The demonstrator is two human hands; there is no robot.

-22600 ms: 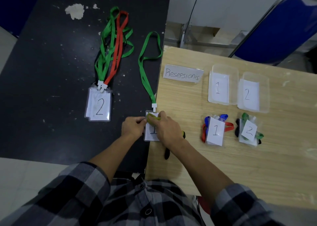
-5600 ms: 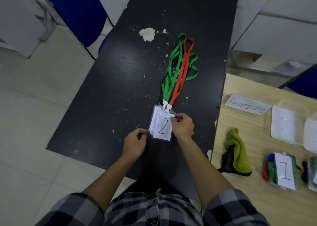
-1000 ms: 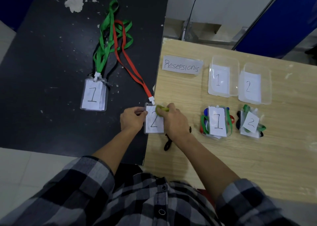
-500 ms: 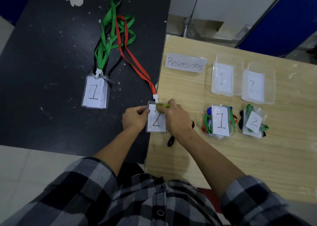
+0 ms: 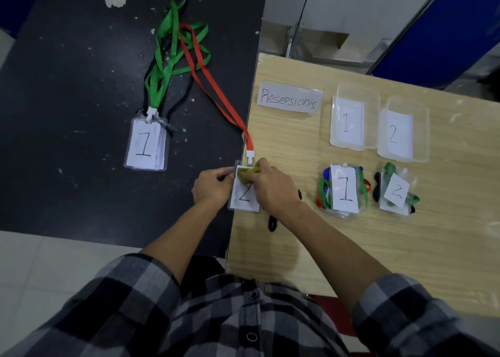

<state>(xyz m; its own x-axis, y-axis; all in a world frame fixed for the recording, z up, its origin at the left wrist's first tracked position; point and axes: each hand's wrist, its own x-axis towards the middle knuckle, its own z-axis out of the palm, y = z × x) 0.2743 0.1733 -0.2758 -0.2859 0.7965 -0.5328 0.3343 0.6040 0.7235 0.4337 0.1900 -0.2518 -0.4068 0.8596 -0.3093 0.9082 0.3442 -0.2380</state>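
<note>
badge [image 5: 244,198] marked 2 lies flat across the seam where the black surface [image 5: 81,86] meets the wood surface [image 5: 351,248], close in front of the person
left hand [image 5: 212,186]: fingers pinch the badge's left edge, pinning it down
right hand [image 5: 273,191]: fingers curled round a green cloth [image 5: 250,172], pressing it on the top of the badge face, which looks like a wipe-down

handling, my read:
- badge = clear plastic sleeve over a paper card: light, thin, semi-flexible, slick face
- it will likely skate under the wiping stroke unless an edge is held, so the left-edge pinch is the right spot
- grab it by the sleeve edges or the white clip [image 5: 250,157], not the face
- red lanyard [image 5: 213,91] is a limp flat ribbon trailing up over the black surface and crossing the green lanyards [image 5: 165,58]. Lifting the badge drags it, with a snag risk there
- cloth is soft and bunched, no grip issue

materials and shapes:
- black surface is matte, chipped and speckled white; wood surface is pale laminate with grain
- stack [image 5: 146,145] of similar sleeves marked 1 lies on the black surface, well apart from the badge
- two clear rounded trays [image 5: 354,91] carry cards 1 and 2, with coiled-lanyard bundles [image 5: 343,188] in front of them
- label [image 5: 289,98] reads Resepsionis
</note>
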